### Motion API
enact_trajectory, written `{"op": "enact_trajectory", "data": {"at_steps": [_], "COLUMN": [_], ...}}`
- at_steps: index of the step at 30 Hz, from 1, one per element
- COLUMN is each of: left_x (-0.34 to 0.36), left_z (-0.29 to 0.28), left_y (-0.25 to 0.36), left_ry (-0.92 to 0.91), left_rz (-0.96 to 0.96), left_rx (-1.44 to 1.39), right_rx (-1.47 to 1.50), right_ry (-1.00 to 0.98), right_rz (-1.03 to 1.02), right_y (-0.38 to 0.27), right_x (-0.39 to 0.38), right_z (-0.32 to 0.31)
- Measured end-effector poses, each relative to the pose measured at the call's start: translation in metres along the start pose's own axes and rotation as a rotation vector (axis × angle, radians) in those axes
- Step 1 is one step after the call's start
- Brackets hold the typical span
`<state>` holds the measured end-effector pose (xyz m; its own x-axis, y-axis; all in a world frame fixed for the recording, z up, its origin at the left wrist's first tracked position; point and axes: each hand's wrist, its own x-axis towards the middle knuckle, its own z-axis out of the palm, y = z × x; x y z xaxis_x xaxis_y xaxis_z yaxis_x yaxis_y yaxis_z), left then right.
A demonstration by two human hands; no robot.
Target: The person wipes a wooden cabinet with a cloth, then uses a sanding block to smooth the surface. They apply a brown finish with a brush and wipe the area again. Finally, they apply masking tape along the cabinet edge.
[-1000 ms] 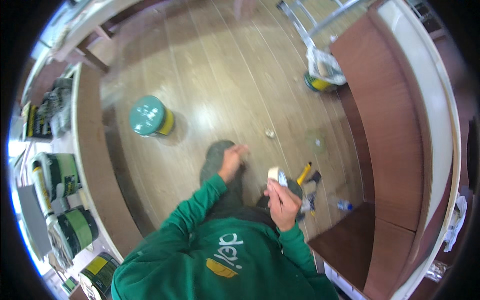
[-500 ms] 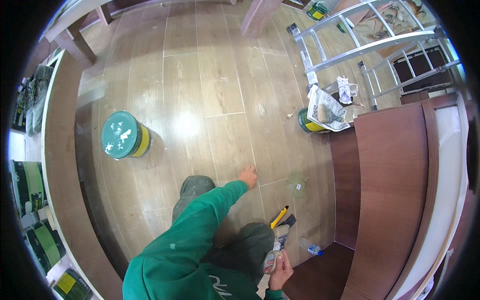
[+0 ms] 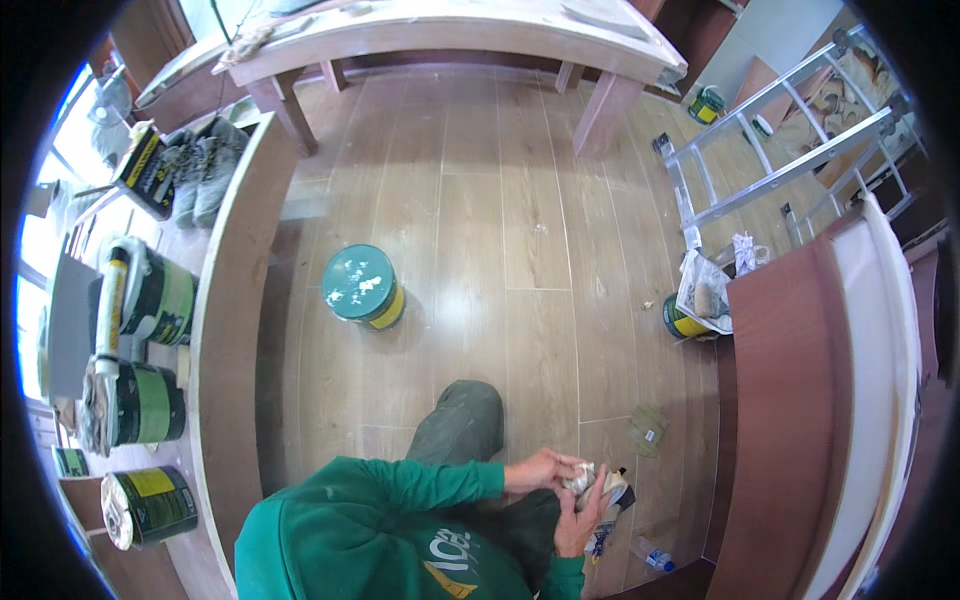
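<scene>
Close together at the lower middle, both my hands are closed on a small whitish roll that looks like tape (image 3: 579, 479). My left hand (image 3: 540, 471) pinches it from the left; my right hand (image 3: 577, 524) grips it from below and the right. Just past my right fingers, a paintbrush (image 3: 616, 488) with pale bristles lies on the floor, partly covered by the hand. A dark-bladed tool (image 3: 627, 499) shows beside it. My bent knee (image 3: 465, 410) in dark trousers is left of the hands.
A green-lidded paint bucket (image 3: 360, 283) stands mid-floor. Right are a crumpled greenish piece (image 3: 648, 430), a plastic bottle (image 3: 655, 556), a brush-topped bucket (image 3: 685, 315), a brown panel (image 3: 800, 400) and a ladder (image 3: 770, 180). Left, a shelf board (image 3: 228, 350) borders several paint tubs (image 3: 150, 505).
My left hand has lifted off the floor and come to the roll in my right hand. The view has shifted, showing more of the far table and the left shelf.
</scene>
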<state>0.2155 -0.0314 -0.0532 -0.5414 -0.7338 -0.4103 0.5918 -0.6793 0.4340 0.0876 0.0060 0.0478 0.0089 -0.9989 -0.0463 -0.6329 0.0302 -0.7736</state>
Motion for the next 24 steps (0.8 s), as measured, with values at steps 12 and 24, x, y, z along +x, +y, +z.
{"op": "enact_trajectory", "data": {"at_steps": [12, 24], "left_x": [-0.142, -0.166], "left_z": [0.103, 0.05], "left_y": [-0.037, -0.063], "left_ry": [-0.282, -0.069], "left_rz": [0.079, 0.363], "left_rx": [0.05, 0.769], "right_rx": [0.009, 0.241], "right_ry": [0.415, 0.154], "right_rz": [-0.3, -0.136], "right_y": [0.034, 0.001], "right_x": [-0.083, -0.097], "right_z": [-0.001, 0.032]}}
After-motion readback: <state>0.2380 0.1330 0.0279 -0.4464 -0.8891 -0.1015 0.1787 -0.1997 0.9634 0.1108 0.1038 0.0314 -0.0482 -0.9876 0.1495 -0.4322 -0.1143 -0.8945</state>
